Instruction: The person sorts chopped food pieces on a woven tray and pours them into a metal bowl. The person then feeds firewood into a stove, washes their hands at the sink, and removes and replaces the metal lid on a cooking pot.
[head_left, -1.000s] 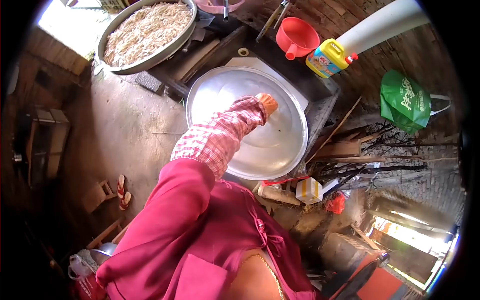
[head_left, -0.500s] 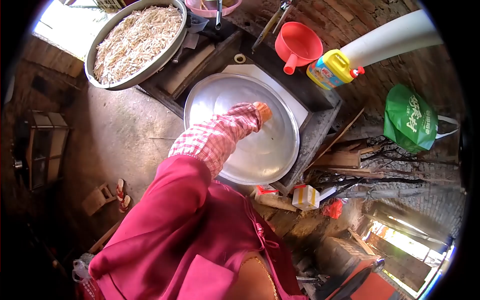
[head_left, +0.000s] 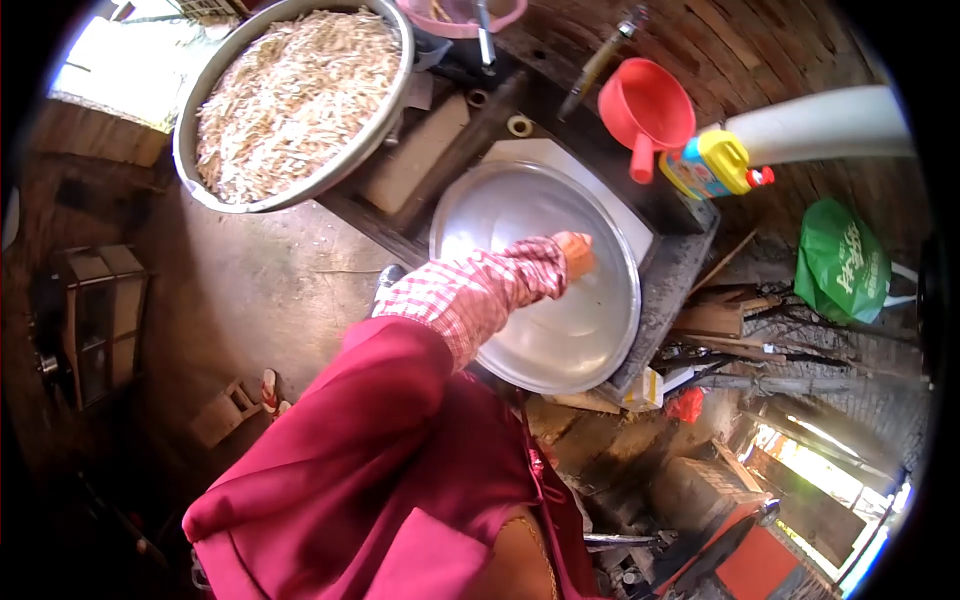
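My left hand (head_left: 575, 256) reaches out in a checked sleeve over the large round silvery metal pan or lid (head_left: 560, 330). Its fingers are curled together close to the metal surface; whatever they hold, if anything, is too small or hidden. The round metal piece lies on the dark stove-like counter (head_left: 670, 270), over a pale panel. My right hand is out of view.
A wide basin (head_left: 405, 75) of pale strips stands at the upper left. Behind the counter are a red dipper (head_left: 645, 105) and a yellow bottle (head_left: 722, 160). A green bag (head_left: 840, 262), sticks, a small stool (head_left: 228, 410) and a cabinet (head_left: 105, 320) surround the area.
The view has shifted, so the counter and pan appear further right and slightly lower. My left hand has moved a little over the metal surface, its fingers still curled.
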